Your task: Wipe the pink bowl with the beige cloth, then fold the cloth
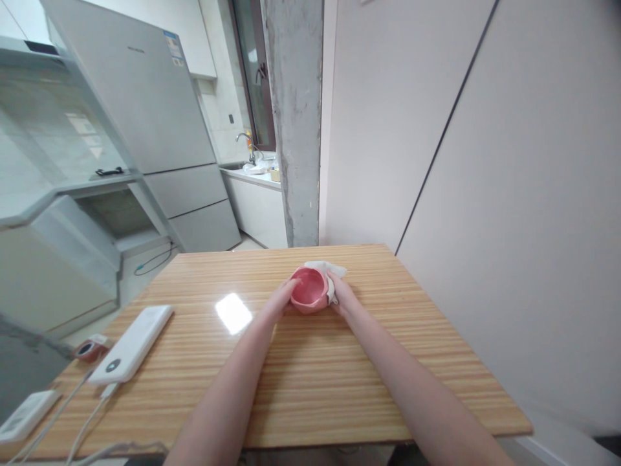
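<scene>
A small pink bowl [308, 289] sits tilted toward me on the wooden table [310, 382]. My left hand [284, 299] grips its left side. My right hand [342, 292] is against the bowl's right side and holds a white cloth [326, 267] that wraps behind and beside the bowl. Part of the cloth lies on the table just beyond the rim. Both forearms reach forward over the tabletop.
A white power bank [132, 343] with cables lies at the table's left edge, next to a small red round device [88, 349] and another white device [24, 414]. A wall runs along the right. A fridge [155, 123] and sink counter [255, 169] stand beyond.
</scene>
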The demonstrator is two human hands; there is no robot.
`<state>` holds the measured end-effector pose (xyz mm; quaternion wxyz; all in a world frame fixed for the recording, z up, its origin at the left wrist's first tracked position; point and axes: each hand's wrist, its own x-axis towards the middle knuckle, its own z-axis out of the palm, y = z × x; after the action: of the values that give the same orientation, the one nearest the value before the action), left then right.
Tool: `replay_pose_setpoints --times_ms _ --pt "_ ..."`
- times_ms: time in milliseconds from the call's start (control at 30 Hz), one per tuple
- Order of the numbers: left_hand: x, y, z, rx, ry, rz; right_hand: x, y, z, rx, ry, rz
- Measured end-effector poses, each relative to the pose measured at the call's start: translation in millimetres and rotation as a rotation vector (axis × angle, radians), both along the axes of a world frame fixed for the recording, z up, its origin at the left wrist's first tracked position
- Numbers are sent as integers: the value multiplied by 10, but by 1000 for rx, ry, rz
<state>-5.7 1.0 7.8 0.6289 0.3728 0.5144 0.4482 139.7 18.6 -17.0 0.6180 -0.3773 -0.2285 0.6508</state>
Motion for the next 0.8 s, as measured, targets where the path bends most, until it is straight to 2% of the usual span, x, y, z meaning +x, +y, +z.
replay_pose_setpoints --times_ms 200,300,400,467,633,733,800 --pt "57 3 17 23 33 148 -74 -14 20 -35 92 130" --pt "49 -12 40 50 42 124 -69 5 -37 -26 81 43" --pt "44 -28 32 10 68 62 -14 17 -80 -50 48 -38" --pt "54 -19 11 6 63 91 6 17 -91 -71 31 -35" --pt "84 46 -40 150 -78 225 -65 16 -109 -15 24 71" --pt "71 52 -55 169 -99 215 -77 16 -112 -1 -2 -5" --pt "60 40 -59 106 -38 182 -55 14 -103 -13 -9 -79"
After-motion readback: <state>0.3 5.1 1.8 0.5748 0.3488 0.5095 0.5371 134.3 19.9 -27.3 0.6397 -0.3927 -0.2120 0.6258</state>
